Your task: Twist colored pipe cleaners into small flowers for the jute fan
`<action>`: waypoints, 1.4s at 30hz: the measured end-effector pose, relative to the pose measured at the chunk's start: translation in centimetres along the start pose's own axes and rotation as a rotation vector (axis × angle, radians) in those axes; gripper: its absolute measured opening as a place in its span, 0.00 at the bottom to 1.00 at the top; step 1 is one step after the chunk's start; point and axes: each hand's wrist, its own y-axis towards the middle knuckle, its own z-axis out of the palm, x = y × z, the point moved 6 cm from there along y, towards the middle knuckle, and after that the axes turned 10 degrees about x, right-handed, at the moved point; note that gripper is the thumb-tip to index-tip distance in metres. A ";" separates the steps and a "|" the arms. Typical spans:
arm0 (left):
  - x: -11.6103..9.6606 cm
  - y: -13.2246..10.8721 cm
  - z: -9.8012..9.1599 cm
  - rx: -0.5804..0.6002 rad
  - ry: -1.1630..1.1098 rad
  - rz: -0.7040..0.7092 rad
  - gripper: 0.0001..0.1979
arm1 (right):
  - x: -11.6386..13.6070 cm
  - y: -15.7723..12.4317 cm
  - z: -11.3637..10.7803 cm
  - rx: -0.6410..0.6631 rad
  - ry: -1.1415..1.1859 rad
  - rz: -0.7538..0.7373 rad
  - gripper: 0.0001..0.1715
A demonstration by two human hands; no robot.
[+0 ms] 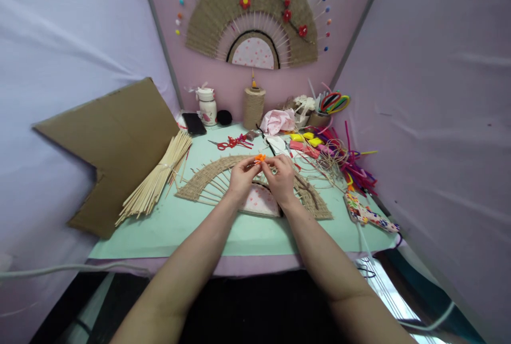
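Note:
Above the table, my left hand (244, 176) and my right hand (280, 174) meet with fingers pinched around a small orange flower (260, 158). Its bright top shows between the fingertips; the lower part is hidden. Under my hands lies a woven twine fan (199, 183) with thin stick ribs. A white panel with pink dots (259, 200) forms the fan's lower middle. On the fan's right side, a dark brown twig-like strip (307, 192) rests on the weave.
A bundle of sticks (157, 176) leans by brown cardboard (115, 141) at left. Red scissors (222, 146), a twine spool (254, 108) and a white bottle (207, 107) stand or lie behind. At right are purple pipe cleaners (357, 168) and a patterned glue gun (369, 213). A finished fan (207, 24) hangs ahead.

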 end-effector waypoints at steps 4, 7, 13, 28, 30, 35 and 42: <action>-0.4 0.0 0.2 0.045 0.037 0.014 0.17 | 0.0 0.1 -0.3 -0.029 0.034 -0.001 0.08; -0.5 0.1 0.2 0.035 0.004 0.005 0.16 | 0.0 0.2 -0.3 0.005 0.063 0.008 0.08; -0.2 0.0 -0.2 -0.054 -0.102 -0.048 0.11 | -0.2 0.5 0.4 0.164 0.127 -0.011 0.08; 1.0 0.0 -0.3 0.001 -0.262 -0.213 0.06 | 0.9 0.4 0.4 0.203 -0.199 -0.098 0.08; 1.2 0.1 -0.5 0.013 -0.243 -0.262 0.05 | 0.8 0.5 0.5 0.215 -0.175 -0.092 0.07; 1.7 0.1 -1.3 0.071 -0.153 -0.447 0.04 | -0.3 0.7 1.1 0.460 0.064 0.000 0.06; 1.5 -0.4 -0.9 0.185 -0.158 -0.487 0.07 | -1.6 0.4 0.6 0.691 0.489 0.323 0.13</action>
